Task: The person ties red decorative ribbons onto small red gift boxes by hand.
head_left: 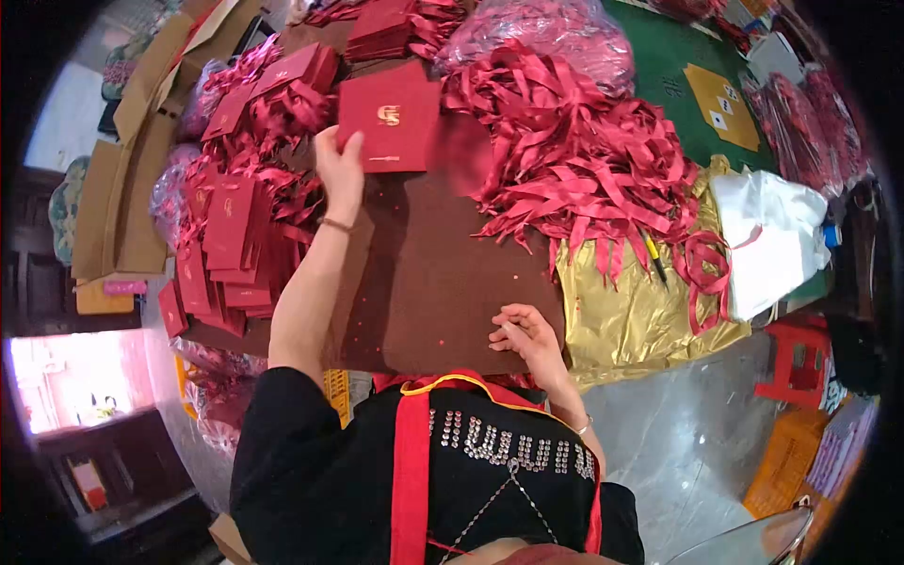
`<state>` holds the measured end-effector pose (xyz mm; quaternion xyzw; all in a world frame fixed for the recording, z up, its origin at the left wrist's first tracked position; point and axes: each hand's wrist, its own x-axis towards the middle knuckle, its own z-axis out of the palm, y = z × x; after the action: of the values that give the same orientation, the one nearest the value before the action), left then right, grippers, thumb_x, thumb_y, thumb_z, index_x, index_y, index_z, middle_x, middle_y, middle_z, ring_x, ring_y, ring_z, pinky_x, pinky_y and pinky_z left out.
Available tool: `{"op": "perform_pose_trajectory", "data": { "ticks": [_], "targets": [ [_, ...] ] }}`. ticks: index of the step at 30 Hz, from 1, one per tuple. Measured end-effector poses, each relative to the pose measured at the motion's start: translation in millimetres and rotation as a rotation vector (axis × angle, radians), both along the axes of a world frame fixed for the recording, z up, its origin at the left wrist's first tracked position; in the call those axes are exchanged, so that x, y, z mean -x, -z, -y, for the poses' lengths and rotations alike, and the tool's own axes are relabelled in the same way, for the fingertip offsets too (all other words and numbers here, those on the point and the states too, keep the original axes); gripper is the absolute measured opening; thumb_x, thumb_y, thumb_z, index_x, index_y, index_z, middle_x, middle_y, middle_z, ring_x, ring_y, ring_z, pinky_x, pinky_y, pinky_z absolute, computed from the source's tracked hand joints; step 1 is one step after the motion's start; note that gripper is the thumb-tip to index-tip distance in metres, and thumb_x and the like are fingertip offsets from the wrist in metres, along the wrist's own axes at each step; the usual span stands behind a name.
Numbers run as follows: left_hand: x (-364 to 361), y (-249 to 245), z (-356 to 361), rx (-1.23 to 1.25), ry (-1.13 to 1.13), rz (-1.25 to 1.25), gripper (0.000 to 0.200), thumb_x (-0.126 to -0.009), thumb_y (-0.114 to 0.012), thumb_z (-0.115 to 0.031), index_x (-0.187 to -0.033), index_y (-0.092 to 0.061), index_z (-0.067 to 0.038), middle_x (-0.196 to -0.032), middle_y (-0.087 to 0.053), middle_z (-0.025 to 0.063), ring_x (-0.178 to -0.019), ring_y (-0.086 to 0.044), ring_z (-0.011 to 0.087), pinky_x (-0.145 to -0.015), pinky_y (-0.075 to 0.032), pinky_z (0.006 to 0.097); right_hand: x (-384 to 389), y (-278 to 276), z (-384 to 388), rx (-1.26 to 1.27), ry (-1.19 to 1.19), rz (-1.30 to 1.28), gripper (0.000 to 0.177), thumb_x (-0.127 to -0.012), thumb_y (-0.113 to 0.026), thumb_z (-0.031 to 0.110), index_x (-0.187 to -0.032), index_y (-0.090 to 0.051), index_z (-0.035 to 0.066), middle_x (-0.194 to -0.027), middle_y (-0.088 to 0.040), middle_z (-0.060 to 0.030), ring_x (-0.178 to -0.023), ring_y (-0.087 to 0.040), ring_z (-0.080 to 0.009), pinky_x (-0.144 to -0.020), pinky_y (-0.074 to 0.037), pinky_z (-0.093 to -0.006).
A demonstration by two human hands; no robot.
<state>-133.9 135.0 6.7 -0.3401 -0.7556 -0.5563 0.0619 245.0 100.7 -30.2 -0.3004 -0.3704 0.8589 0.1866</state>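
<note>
Where the brown tablecloth [438,259] runs toward its far side, a red bag [389,127] with gold lettering lies face up, its printing readable from the person's place. The left hand [341,169] is at the bag's left edge, thumb by the front and fingers bent outside that edge; whether they pinch it I cannot tell. Placed so, the hand leaves the lettering uncovered. A red patch just right of the bag is too blurred to make out. The right hand [532,337] is near the table's front edge, fingers loosely curled, with nothing in them that I can make out.

To the right, a big heap of red ribbons [584,151] spills onto a gold sheet [640,325], perhaps spread there to keep them together; a pen [654,256] lies at their lower edge. To the left, more red bags [235,226] lie in overlapping stacks, their ribbons trailing, apparently set aside to keep the middle usable.

Between stacks and heap, a strip of cloth dotted with red specks gives both hands room, widest toward the body. Room narrows at the far end, where another stack [381,28] and a plastic-wrapped bundle [541,38] crowd in. Loose ribbon ends overhang the strip's right side and could snag.
</note>
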Motion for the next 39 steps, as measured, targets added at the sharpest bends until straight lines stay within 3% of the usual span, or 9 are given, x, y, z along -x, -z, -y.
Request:
{"op": "perform_pose_trajectory", "data": {
  "ticks": [5, 11, 13, 15, 23, 26, 31, 34, 39],
  "targets": [
    [-39.3, -47.6, 29.1, -0.238, 0.228, 0.398, 0.039, -0.088, -0.059, -0.009, -0.123, -0.046, 0.002, -0.116, -0.056, 0.0094, -0.106, -0.053, 0.0183, -0.094, -0.041, 0.0308, -2.8, 0.5, 1.9, 0.025, 0.044, -0.040, 0.034, -0.093, -0.051, 0.009, -0.125, -0.042, 0.004, -0.112, -0.053, -0.0122, -0.091, -0.059, -0.0179, -0.079, -0.052, -0.0315],
    [-127.5, -0.5, 79.3, 0.306, 0.631, 0.746, 0.042, -0.087, -0.055, -0.002, -0.127, -0.040, -0.001, -0.120, -0.051, 0.0070, -0.111, -0.048, 0.0163, -0.096, -0.038, 0.0305, 4.5, -25.0, -8.6, -0.232, 0.238, -0.045, 0.066, -0.091, -0.054, 0.009, -0.144, -0.015, 0.010, -0.132, -0.041, -0.0136, -0.094, -0.058, -0.0178, -0.079, -0.050, -0.0294],
    [-146.2, 14.9, 86.2, 0.275, 0.530, 0.611, 0.047, -0.082, -0.062, -0.002, -0.124, -0.041, -0.002, -0.113, -0.051, 0.0081, -0.104, -0.049, 0.0175, -0.092, -0.041, 0.0317, 0.3, -25.0, -15.4, -0.211, 0.257, 0.037, 0.066, -0.090, -0.057, 0.011, -0.144, -0.019, 0.010, -0.134, -0.040, -0.0133, -0.091, -0.057, -0.0160, -0.077, -0.049, -0.0270],
    [-144.2, 3.6, 72.5, 0.332, 0.383, -0.075, 0.049, -0.080, -0.062, -0.003, -0.125, -0.043, -0.004, -0.119, -0.049, 0.0148, -0.112, -0.046, 0.0273, -0.094, -0.039, 0.0367, -6.9, -13.0, -21.0, -0.385, 0.067, 0.180, 0.059, -0.089, -0.059, 0.013, -0.140, -0.029, 0.008, -0.135, -0.039, -0.0113, -0.089, -0.056, -0.0142, -0.074, -0.049, -0.0257],
    [-207.3, -18.2, -95.0, 0.202, 0.695, -0.812, 0.025, -0.080, -0.062, -0.016, -0.105, -0.063, -0.012, -0.108, -0.058, 0.0058, -0.107, -0.049, 0.0253, -0.090, -0.035, 0.0424, -15.2, -110.6, -25.6, -0.899, 0.152, 0.155, 0.021, -0.087, -0.059, 0.008, -0.106, -0.061, 0.001, -0.112, -0.058, -0.0114, -0.094, -0.058, -0.0208, -0.078, -0.047, -0.0285],
    [-219.5, -3.7, -133.3, 0.210, 0.602, -0.861, 0.020, -0.078, -0.061, -0.018, -0.097, -0.064, -0.012, -0.099, -0.059, 0.0036, -0.104, -0.049, 0.0232, -0.085, -0.033, 0.0446, -34.7, -165.8, -24.3, -1.255, 0.282, -0.406, 0.013, -0.079, -0.062, 0.003, -0.090, -0.068, 0.003, -0.088, -0.066, -0.0159, -0.063, -0.062, -0.0220, -0.053, -0.047, -0.0317],
    [-211.8, -19.8, -130.6, 0.155, 0.630, -0.544, 0.015, -0.077, -0.061, -0.014, -0.091, -0.065, -0.010, -0.091, -0.063, 0.0034, -0.093, -0.055, 0.0230, -0.079, -0.037, 0.0421, -41.6, -176.2, -34.3, -1.470, -0.065, -0.476, 0.018, -0.083, -0.062, 0.007, -0.100, -0.067, 0.002, -0.089, -0.067, -0.0085, -0.059, -0.057, -0.0149, -0.048, -0.040, -0.0266],
    [-193.8, -62.7, -100.3, -0.009, 0.889, -0.028, 0.023, -0.075, -0.059, -0.001, -0.098, -0.061, -0.003, -0.080, -0.063, 0.0114, -0.068, -0.059, 0.0288, -0.064, -0.047, 0.0355, -24.8, -147.3, -37.5, -1.104, -0.038, -0.091, 0.024, -0.085, -0.061, 0.004, -0.109, -0.061, 0.001, -0.084, -0.065, -0.0064, -0.067, -0.061, -0.0199, -0.059, -0.048, -0.0300],
    [-166.7, -105.9, -8.4, 0.168, 0.942, -0.374, 0.033, -0.073, -0.056, 0.003, -0.105, -0.062, -0.005, -0.095, -0.065, 0.0112, -0.079, -0.060, 0.0311, -0.074, -0.047, 0.0363, 24.6, -49.2, -48.8, -0.037, -0.024, -0.278, 0.050, -0.093, -0.052, 0.031, -0.135, -0.039, 0.007, -0.116, -0.057, -0.0103, -0.098, -0.057, -0.0168, -0.085, -0.045, -0.0289]
  ]
}}
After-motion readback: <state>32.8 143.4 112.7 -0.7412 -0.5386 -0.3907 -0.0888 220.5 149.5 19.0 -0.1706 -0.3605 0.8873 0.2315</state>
